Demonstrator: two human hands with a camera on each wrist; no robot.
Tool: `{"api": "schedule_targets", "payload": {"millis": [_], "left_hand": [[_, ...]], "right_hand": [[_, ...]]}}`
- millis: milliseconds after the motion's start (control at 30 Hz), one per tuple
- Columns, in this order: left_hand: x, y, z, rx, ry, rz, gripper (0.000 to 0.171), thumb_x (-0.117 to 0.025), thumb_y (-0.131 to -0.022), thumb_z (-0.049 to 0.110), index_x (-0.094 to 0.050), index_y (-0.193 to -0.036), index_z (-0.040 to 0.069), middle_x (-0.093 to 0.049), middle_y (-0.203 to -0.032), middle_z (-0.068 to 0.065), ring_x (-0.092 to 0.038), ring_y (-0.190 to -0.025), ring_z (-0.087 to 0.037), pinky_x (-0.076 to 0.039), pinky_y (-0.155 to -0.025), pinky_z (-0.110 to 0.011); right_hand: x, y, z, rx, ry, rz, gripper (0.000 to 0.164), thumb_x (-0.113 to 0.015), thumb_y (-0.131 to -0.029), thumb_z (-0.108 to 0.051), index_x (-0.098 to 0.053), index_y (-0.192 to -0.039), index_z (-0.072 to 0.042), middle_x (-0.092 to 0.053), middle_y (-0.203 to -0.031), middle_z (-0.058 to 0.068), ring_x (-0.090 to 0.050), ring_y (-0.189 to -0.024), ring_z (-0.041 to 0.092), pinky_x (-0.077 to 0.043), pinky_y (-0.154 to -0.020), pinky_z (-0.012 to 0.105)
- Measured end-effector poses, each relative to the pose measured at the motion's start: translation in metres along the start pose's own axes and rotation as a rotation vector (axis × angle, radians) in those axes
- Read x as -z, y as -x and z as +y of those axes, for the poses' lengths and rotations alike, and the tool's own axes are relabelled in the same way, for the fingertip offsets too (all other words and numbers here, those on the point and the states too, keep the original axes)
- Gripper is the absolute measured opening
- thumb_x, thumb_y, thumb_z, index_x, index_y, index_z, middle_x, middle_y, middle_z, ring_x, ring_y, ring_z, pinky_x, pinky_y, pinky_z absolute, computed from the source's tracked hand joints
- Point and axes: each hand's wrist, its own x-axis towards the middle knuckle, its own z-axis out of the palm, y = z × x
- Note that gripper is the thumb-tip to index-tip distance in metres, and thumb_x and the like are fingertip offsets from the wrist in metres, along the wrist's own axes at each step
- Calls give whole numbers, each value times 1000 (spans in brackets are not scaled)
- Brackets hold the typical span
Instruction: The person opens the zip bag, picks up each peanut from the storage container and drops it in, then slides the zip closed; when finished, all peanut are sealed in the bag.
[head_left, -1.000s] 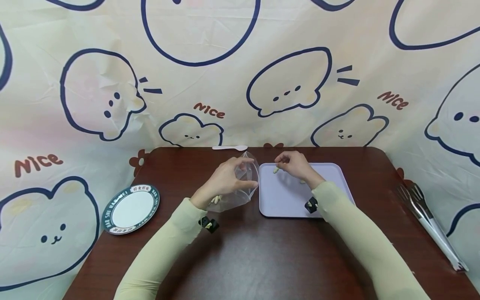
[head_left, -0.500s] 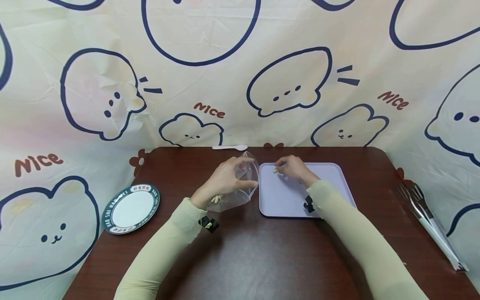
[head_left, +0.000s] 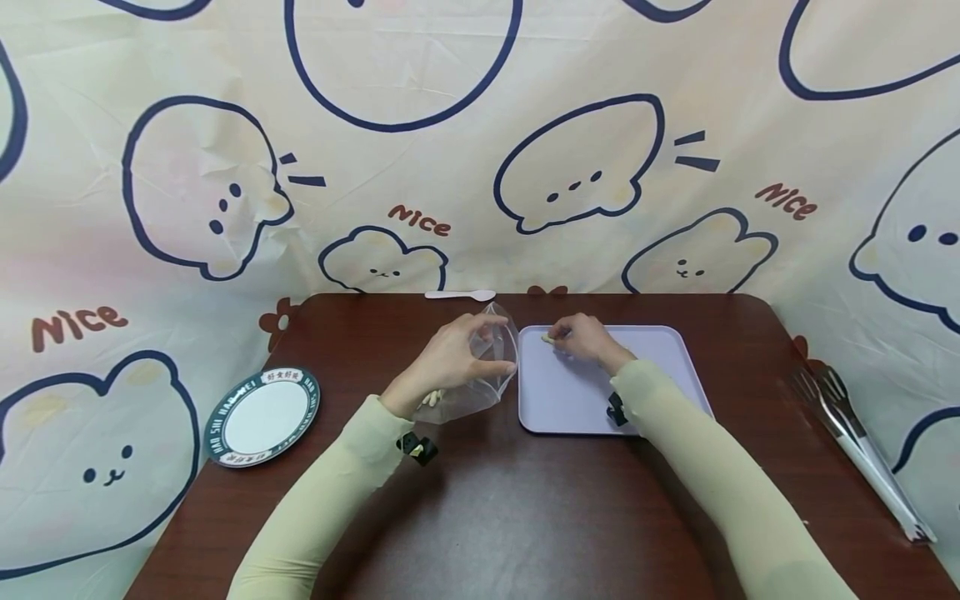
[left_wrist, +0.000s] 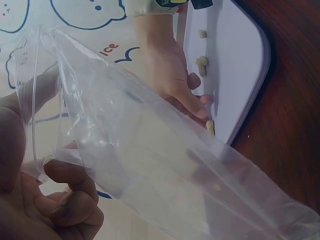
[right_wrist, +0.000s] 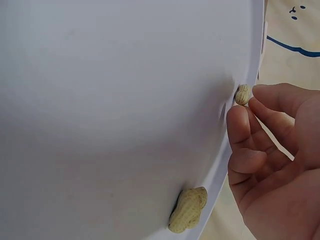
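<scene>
My left hand (head_left: 450, 358) holds a clear plastic zip bag (head_left: 467, 403) with its mouth spread toward the tray. Several peanuts (head_left: 432, 398) lie low in the bag. Over the far left of the pale lilac tray (head_left: 592, 423), my right hand (head_left: 588, 337) pinches a peanut (right_wrist: 242, 94) between thumb and fingertip, close to the tray's rim. Another peanut (right_wrist: 187, 210) rests on the tray in the right wrist view. Two loose peanuts, a longer one (left_wrist: 201, 65) and a small-looking one (left_wrist: 202, 33), show in the left wrist view.
A green-rimmed white plate (head_left: 270, 417) sits at the table's left edge. At the back edge lies a white plastic spoon (head_left: 461, 296). Metal tongs (head_left: 862, 454) lie along the right edge. A printed cloth (head_left: 480, 167) hangs behind the brown table (head_left: 525, 517).
My right hand has lowered onto the peanut at the tray's far left and now pinches it, shifting it slightly left. The left hand and bag have stayed in place.
</scene>
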Motion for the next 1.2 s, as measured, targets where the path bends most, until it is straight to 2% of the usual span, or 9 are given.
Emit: {"api": "schedule_targets", "payload": {"millis": [233, 500, 867, 1200], "left_hand": [[1, 0, 1, 6, 10, -5, 71, -80, -78, 54, -54, -140, 30, -58, -111, 0, -55, -95, -20, -47, -76, -35], [2, 1, -1, -10, 13, 0, 70, -79, -79, 53, -55, -140, 28, -59, -109, 0, -55, -91, -19, -45, -73, -34], [2, 1, -2, -11, 17, 4, 70, -79, -79, 53, -55, -139, 28, -59, -109, -1, -55, -93, -19, -45, -74, -34], [1, 0, -3, -4, 7, 3, 70, -79, -78, 55, -55, -139, 30, -59, -111, 0, -56, -93, -18, -46, -74, -34]], "right_hand": [[-2, -2, -2, -23, 27, 10, 19, -68, -92, -16, -73, -109, -10, -72, -103, 8, -63, -89, 21, -50, -81, 35], [-4, -4, -4, -46, 57, 24, 20, -68, -92, -20, -73, -108, -10, -71, -101, 7, -61, -90, 22, -49, -84, 37], [-6, -4, -5, -27, 88, 21, 13, -71, -90, -19, -73, -100, -12, -72, -96, 6, -63, -88, 21, -49, -84, 39], [1, 5, -13, 2, -2, 36, 9, -70, -89, -15, -72, -97, -11, -71, -93, 6, -63, -83, 20, -49, -76, 32]]}}
